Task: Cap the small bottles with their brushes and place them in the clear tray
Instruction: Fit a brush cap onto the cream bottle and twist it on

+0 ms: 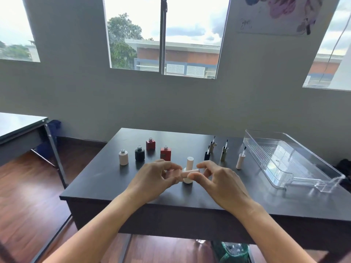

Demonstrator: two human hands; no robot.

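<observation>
Both bare forearms enter from the lower edge and converge toward the middle. Left hand (152,177): back toward the camera, fingers curled, thumb and fingertips gripping a small pink bottle (173,173) held sideways. Right hand (220,182): fingers curled, thumb and index finger pinching the pink cap (187,174) at the bottle's end. Hands level, fingertips close together.

Plain office-like room: dark desk (209,198), second desk (17,126), wood floor (28,196), grey wall (171,103), windows (190,25), poster (275,14).
</observation>
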